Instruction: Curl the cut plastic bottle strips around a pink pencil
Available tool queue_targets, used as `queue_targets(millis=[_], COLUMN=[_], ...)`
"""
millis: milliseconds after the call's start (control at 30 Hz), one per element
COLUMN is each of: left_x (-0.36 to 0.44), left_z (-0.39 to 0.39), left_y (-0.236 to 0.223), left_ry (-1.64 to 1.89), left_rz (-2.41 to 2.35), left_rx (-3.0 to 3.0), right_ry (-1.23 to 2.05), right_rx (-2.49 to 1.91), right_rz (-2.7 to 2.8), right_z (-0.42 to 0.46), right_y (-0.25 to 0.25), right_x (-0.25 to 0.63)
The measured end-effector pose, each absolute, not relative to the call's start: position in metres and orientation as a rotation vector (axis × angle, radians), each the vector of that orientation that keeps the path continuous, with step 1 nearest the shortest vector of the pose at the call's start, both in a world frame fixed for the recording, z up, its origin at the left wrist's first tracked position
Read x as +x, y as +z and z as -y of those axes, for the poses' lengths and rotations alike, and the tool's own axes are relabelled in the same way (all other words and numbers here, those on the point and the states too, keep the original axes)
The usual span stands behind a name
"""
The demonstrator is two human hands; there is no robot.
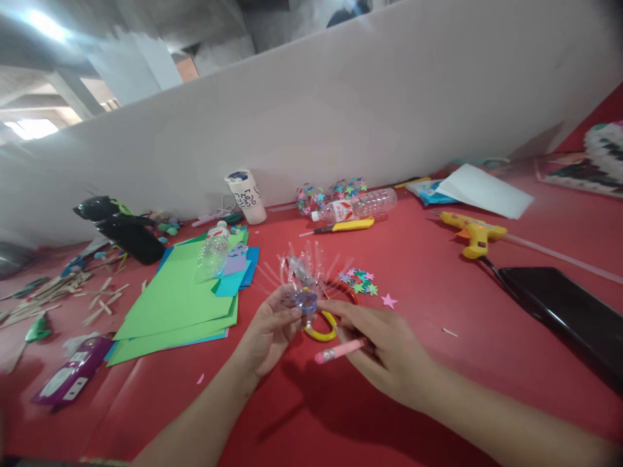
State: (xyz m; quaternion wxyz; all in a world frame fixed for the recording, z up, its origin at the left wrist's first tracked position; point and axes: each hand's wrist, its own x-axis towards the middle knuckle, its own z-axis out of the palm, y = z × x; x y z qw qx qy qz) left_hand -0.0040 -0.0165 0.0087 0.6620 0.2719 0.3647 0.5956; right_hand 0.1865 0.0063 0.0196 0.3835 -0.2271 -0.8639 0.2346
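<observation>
My left hand is closed on a cut clear plastic bottle piece with a bluish-purple ring at its neck. Thin clear strips fan out from it, away from me. Closed around a pink pencil is my right hand, its eraser end pointing left. The right index fingertip reaches the bluish-purple ring. Just beyond my hands lie a yellow loop and a red loop, partly hidden, perhaps scissors handles. Small colored foam stars are scattered behind the right hand.
Green paper sheets, a clear bottle and a black bottle are to the left. At the back lie another bottle and a yellow cutter. A glue gun and black phone are right.
</observation>
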Motion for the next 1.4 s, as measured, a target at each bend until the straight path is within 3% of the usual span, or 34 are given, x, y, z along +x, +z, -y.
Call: queue_targets(millis=[900, 1400], left_x=[-0.0045, -0.0031], left_z=[0.0147, 0.0164], left_y=[0.004, 0.0083], left_ry=[1.277, 1.289], left_rz=[-0.79, -0.839], left_rx=[0.665, 0.651], right_ry=[0.815, 0.425], right_rx=[-0.528, -0.375], right_rz=[2.209, 2.317], right_z=[-0.0018, -0.0026], right_y=[0.0208, 0.016], right_x=[0.1852, 0.1843])
